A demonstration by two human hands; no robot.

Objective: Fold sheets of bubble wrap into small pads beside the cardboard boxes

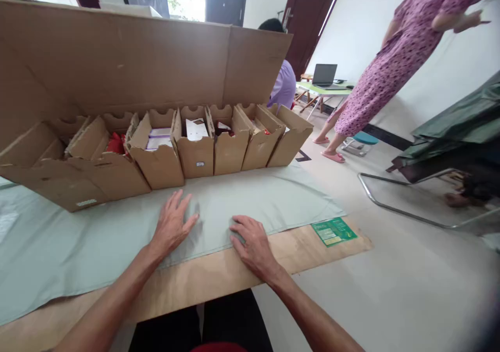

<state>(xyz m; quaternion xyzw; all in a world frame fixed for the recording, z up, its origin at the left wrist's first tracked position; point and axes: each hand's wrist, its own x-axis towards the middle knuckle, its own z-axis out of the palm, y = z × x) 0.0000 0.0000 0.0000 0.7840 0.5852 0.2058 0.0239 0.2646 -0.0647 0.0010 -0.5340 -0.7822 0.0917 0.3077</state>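
Observation:
My left hand (172, 223) lies flat on a pale green cloth (97, 237), fingers spread, holding nothing. My right hand (253, 241) rests palm down on the same cloth near its front edge, fingers loosely stretched, also with nothing in it. The cloth covers a plywood table (219, 276). Behind the hands stands a long cardboard box (156, 159) split into several compartments, its big lid (128, 60) raised upright. The compartments hold small white and red packets.
A green label (334, 231) sits on the table's right corner. A person in a purple patterned dress (390, 55) stands at the right. Another person in a lilac top (283, 84) sits behind the box. A laptop (324, 75) is on a far desk; a metal-framed chair (429, 206) stands right.

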